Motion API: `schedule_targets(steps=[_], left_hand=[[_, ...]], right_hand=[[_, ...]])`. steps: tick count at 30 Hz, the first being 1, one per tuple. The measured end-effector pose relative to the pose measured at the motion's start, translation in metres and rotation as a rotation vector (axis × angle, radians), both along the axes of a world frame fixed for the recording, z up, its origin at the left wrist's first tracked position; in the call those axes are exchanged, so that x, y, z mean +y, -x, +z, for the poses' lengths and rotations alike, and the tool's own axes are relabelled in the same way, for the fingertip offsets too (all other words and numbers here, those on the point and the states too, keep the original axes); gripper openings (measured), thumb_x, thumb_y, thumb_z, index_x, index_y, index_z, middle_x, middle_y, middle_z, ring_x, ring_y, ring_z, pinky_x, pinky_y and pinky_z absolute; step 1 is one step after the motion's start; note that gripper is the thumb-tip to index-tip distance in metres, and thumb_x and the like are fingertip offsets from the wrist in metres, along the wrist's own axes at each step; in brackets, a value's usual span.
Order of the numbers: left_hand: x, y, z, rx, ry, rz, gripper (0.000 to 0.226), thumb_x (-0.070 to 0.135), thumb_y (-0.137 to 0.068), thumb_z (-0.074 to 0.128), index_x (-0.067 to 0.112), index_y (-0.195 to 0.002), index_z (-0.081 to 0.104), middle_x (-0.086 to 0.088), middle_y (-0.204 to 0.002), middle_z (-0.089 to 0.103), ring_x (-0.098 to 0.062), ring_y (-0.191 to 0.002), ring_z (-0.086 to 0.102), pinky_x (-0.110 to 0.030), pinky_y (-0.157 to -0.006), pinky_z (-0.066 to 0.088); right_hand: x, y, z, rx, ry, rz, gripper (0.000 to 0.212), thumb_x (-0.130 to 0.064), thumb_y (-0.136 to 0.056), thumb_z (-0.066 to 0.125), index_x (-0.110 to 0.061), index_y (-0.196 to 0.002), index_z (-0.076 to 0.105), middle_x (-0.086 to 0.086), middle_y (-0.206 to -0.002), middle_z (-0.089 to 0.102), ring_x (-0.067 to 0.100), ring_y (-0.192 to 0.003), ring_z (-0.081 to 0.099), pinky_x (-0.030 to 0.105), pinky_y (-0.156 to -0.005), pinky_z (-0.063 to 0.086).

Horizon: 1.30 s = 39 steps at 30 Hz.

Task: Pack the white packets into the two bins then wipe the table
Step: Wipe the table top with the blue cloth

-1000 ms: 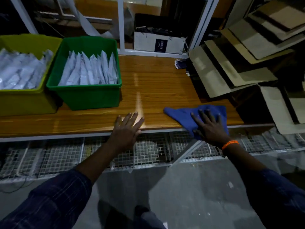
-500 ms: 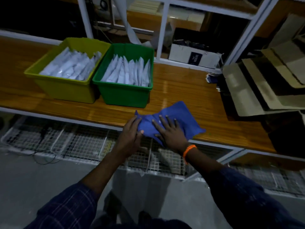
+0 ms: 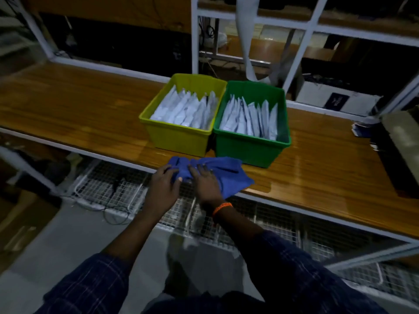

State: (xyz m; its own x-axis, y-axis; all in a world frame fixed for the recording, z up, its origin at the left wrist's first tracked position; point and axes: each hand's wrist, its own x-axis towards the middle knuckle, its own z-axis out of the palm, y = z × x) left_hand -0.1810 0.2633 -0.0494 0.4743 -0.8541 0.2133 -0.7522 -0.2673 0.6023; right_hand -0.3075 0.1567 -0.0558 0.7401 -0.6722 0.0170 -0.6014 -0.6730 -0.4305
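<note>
Here, left hand (image 3: 163,180) gripping cloth (image 3: 223,175), right hand (image 3: 206,181) flat

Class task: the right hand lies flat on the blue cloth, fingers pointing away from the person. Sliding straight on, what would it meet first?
Probably the yellow bin, near its gap with the green bin; depth is unclear.

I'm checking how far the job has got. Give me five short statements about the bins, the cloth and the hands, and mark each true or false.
1. Both bins hold white packets. True: the yellow bin and the green bin are both filled.
2. The green bin stands left of the yellow one. False: it stands to its right.
3. The blue cloth lies at the table's near edge, in front of the bins. True.
4. Only the right hand touches the cloth. False: the left hand grips its left end too.
5. Loose packets lie on the table. False: none show.
</note>
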Motion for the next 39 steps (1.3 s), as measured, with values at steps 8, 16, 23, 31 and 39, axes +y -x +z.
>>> schedule_targets(steps=[8, 16, 23, 31, 39], left_hand=[[-0.015, -0.077, 0.057, 0.993, 0.226, 0.31, 0.017, 0.02, -0.095, 0.065, 0.007, -0.106, 0.065, -0.003, -0.083, 0.065, -0.018, -0.078, 0.062, -0.017, -0.059, 0.05], [-0.023, -0.152, 0.072, 0.465, 0.056, 0.176, 0.065, 0.015, -0.092, 0.063, 0.026, -0.15, 0.038, -0.011, -0.135, 0.059, -0.031, -0.115, 0.059, -0.035, -0.087, 0.045], [-0.053, -0.109, 0.078, 0.398, -0.086, -0.153, 0.08, 0.018, -0.095, 0.062, 0.032, -0.158, 0.015, -0.007, -0.151, 0.044, -0.028, -0.129, 0.051, -0.033, -0.088, 0.044], [-0.13, 0.041, 0.072, 0.55, -0.141, -0.355, 0.073, 0.012, -0.097, 0.06, 0.02, -0.157, 0.018, 0.012, -0.14, 0.034, -0.003, -0.128, 0.032, -0.016, -0.088, 0.034], [-0.183, 0.173, 0.071, 0.692, -0.166, -0.444, 0.081, 0.019, -0.092, 0.066, 0.016, -0.157, 0.019, -0.004, -0.16, 0.029, -0.022, -0.147, 0.027, -0.027, -0.101, 0.035]], right_hand=[[0.042, -0.093, 0.086, -0.202, -0.317, 0.264, 0.034, -0.012, -0.09, 0.064, 0.002, -0.121, 0.058, 0.023, -0.11, 0.066, 0.035, -0.098, 0.063, 0.028, -0.074, 0.041], [-0.049, -0.043, 0.124, 0.098, 0.364, -0.319, 0.056, -0.056, -0.082, 0.065, -0.028, -0.129, 0.054, 0.011, -0.139, 0.047, 0.039, -0.132, 0.039, 0.062, -0.108, 0.027], [-0.077, 0.011, 0.13, 0.247, 0.351, -0.269, 0.051, -0.062, -0.09, 0.051, -0.014, -0.09, 0.067, 0.009, -0.107, 0.064, 0.037, -0.111, 0.053, 0.047, -0.091, 0.04], [-0.117, 0.194, 0.125, 0.28, 0.387, -0.359, 0.047, -0.059, -0.085, 0.061, -0.013, -0.078, 0.065, 0.007, -0.096, 0.063, 0.036, -0.093, 0.057, 0.041, -0.075, 0.044], [-0.142, 0.329, 0.116, 0.231, 0.459, -0.435, 0.047, -0.062, -0.084, 0.06, -0.016, -0.071, 0.064, 0.005, -0.086, 0.063, 0.034, -0.083, 0.058, 0.039, -0.07, 0.041]])
